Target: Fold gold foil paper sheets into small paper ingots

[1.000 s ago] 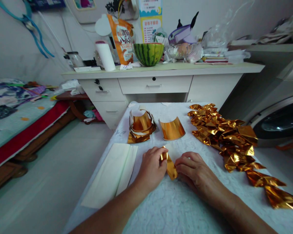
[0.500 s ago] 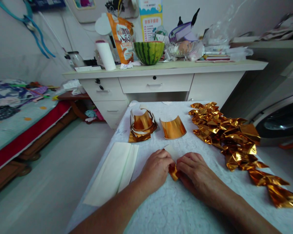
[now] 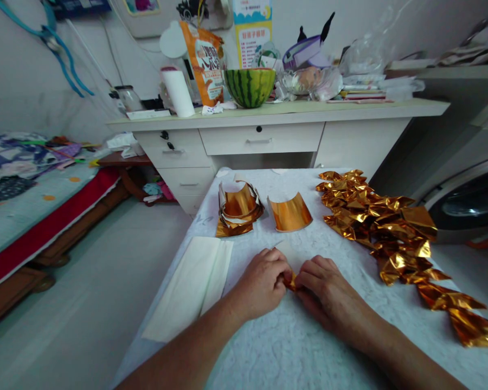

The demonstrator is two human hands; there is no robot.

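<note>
Between my hands, low over the cloth-covered table, is a small piece of gold foil paper (image 3: 290,281), rolled or folded and partly hidden by my fingers. My left hand (image 3: 264,281) pinches its left end, and my right hand (image 3: 323,287) pinches the right end. A pale paper edge (image 3: 283,247) shows just beyond the fingers. Farther out lies a curved gold foil sheet (image 3: 290,213), with a stack of curled gold foil sheets (image 3: 238,208) to its left. Long off-white paper strips (image 3: 187,290) lie left of my left hand.
Many twisted gold foil pieces (image 3: 374,227) are heaped along the table's right side. Behind the table stands a white desk (image 3: 264,138) holding a half watermelon (image 3: 250,86). A bed (image 3: 44,216) is at left, a washing machine (image 3: 467,189) at right.
The gold foil piece between my fingers shows less and looks more tightly rolled. Both hands keep their grip in nearly the same place; the view has shifted slightly.
</note>
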